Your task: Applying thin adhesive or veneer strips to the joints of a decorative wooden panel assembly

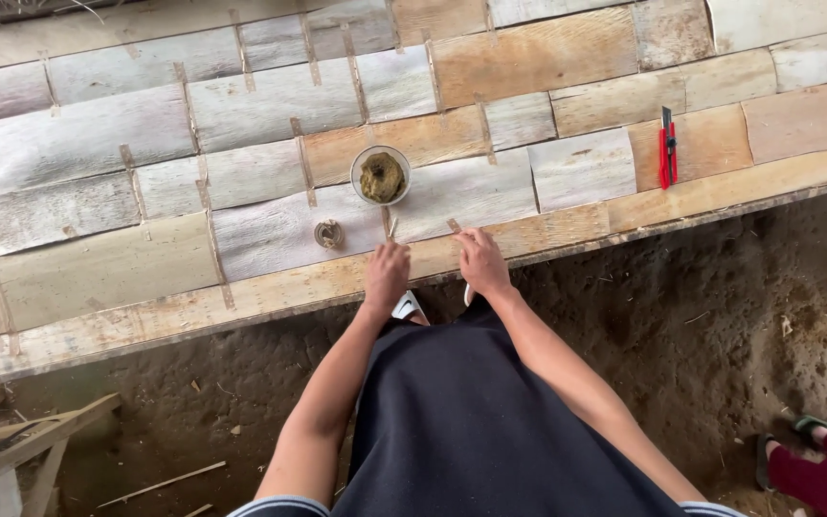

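Head view: left hand [387,273] pinches a thin stick [392,228] at the worktop [145,278] edge; right hand [480,260] rests beside it, fingers curled loosely, holding nothing; a bowl of brownish paste [381,175] sits just beyond both; a small twine coil [328,234] lies left of the left hand; a red cutter [667,146] lies far right.

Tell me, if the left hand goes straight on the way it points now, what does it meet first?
Probably the small round bowl of brownish paste. The left hand points up the pale wooden sheets, and the bowl lies just beyond its fingers. The small coil sits off to the side.
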